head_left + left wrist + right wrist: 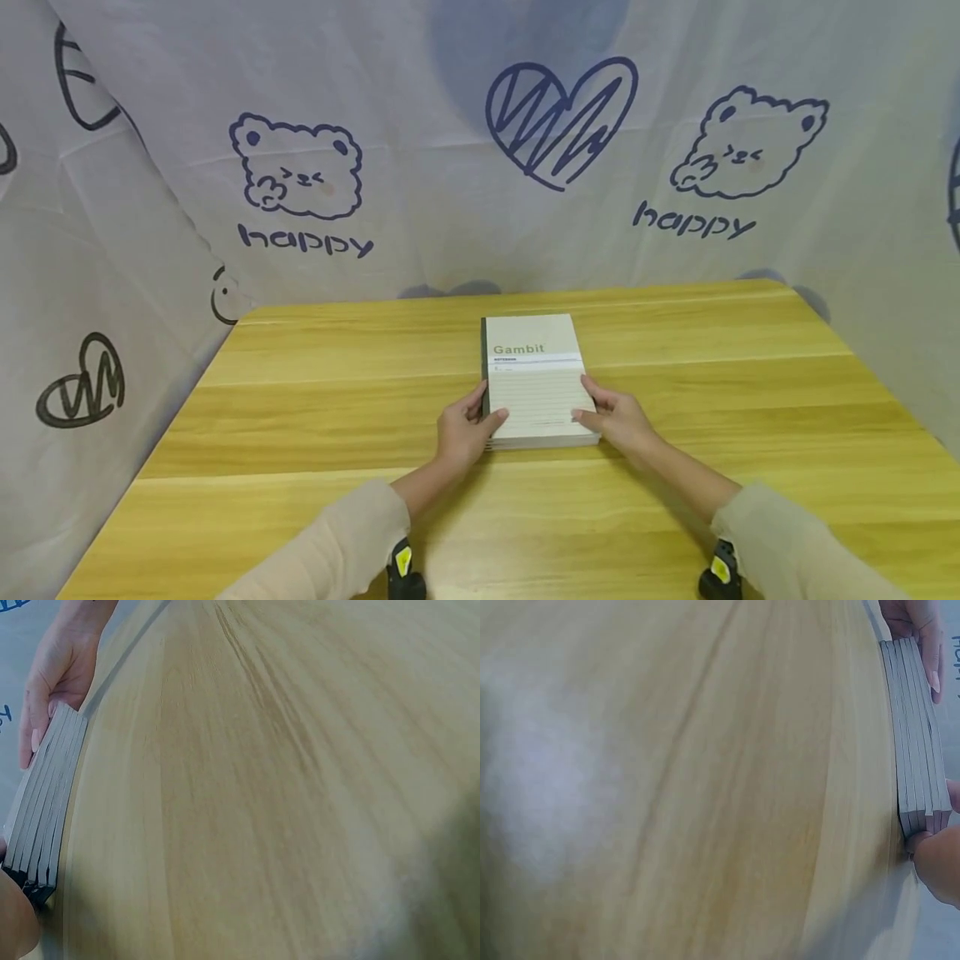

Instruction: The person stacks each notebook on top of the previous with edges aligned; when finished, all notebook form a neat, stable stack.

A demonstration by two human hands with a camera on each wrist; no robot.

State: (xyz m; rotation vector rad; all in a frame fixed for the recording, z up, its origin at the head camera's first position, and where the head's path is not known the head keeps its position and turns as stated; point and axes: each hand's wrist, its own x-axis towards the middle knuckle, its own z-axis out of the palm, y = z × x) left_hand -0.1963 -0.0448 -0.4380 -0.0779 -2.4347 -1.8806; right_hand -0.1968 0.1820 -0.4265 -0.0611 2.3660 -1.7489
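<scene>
A neat stack of several notebooks (pixel 534 404) is on the wooden table, the top cover white and ruled with "Gambit" on it and a dark spine along the left side. My left hand (pixel 461 429) grips the stack's left edge near the front corner, thumb on the cover. On the opposite edge, my right hand (pixel 624 422) holds it the same way, its thumb also on top. Both wrist views show the layered page edges of the notebooks (pixel 49 795) between the two hands. Whether the stack's underside touches the table is hard to tell.
The wood-grain table (pixel 300 400) extends to both sides of the stack. Behind it and at the left hangs a pale cloth (pixel 427 192) with drawn hearts, bear faces and the word "happy". A dark device with a yellow patch (pixel 403 560) sits under each sleeve.
</scene>
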